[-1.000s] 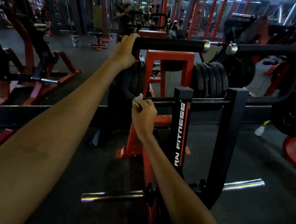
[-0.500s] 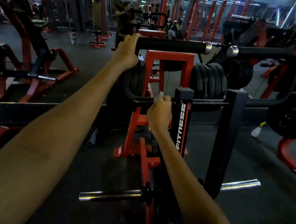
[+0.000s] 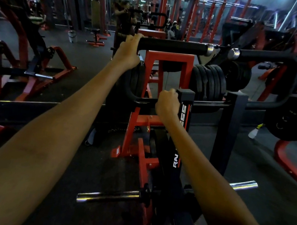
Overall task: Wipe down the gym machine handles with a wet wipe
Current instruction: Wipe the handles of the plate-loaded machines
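Note:
The machine's upper black padded handle (image 3: 173, 46) runs left to right at chest height. My left hand (image 3: 128, 51) grips its left end. Lower down, a thin black bar (image 3: 145, 100) curves out of that handle and runs right. My right hand (image 3: 167, 103) is closed in a fist round this lower bar, right against the black upright post (image 3: 185, 108). The wet wipe sits inside that fist and is hidden. A second padded handle (image 3: 267, 57) continues to the right.
Black weight plates (image 3: 208, 80) hang behind the red frame (image 3: 169, 57). A second black upright (image 3: 228, 124) stands to the right. Chrome pegs (image 3: 108, 196) stick out low by the floor. A spray bottle (image 3: 254, 131) lies on the floor at right. Other red machines stand around.
My right hand has slid rightward along the lower bar up to the black post. The white wipe, seen above the fist a second ago, is now covered. The left hand has stayed put.

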A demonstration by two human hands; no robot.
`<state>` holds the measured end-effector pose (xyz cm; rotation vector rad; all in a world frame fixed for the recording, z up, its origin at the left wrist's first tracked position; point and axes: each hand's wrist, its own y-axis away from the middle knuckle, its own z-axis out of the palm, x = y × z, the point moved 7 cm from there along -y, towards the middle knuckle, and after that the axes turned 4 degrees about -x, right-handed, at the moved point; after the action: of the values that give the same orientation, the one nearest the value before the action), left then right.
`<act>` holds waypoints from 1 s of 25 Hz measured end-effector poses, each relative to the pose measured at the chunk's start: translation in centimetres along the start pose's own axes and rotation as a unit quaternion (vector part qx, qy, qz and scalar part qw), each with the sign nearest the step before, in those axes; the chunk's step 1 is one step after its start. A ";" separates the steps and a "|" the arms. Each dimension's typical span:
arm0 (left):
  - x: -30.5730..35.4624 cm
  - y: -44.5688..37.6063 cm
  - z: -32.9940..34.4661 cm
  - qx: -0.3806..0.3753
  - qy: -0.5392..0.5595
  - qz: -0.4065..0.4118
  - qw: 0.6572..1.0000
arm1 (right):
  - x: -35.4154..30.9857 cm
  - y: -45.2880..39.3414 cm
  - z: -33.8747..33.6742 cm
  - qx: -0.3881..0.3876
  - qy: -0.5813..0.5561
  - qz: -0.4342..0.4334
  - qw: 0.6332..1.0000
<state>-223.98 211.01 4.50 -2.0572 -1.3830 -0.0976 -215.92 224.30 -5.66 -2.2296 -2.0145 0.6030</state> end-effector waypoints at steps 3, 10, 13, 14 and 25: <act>0.0 -0.1 0.0 0.002 -0.002 -0.002 1.000 | -4.0 0.7 1.0 -0.023 -0.130 -0.035 0.991; -0.6 -0.4 0.3 0.008 0.005 0.016 1.000 | -2.6 -0.7 1.3 -0.024 0.006 -0.115 0.993; -0.5 -0.4 0.2 0.006 0.000 0.011 1.000 | 1.3 -1.8 -0.4 0.005 0.150 -0.063 0.987; -0.4 -0.3 0.2 0.006 -0.004 0.009 1.000 | 1.5 -1.9 -0.6 0.005 0.148 -0.054 0.987; -0.2 -0.1 0.0 -0.014 0.018 0.012 1.000 | -7.7 2.4 0.4 0.215 -0.217 -0.265 0.914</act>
<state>-224.18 210.90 4.47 -2.0844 -1.3412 -0.1429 -214.31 216.43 -4.98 -1.2983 -2.2438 1.3852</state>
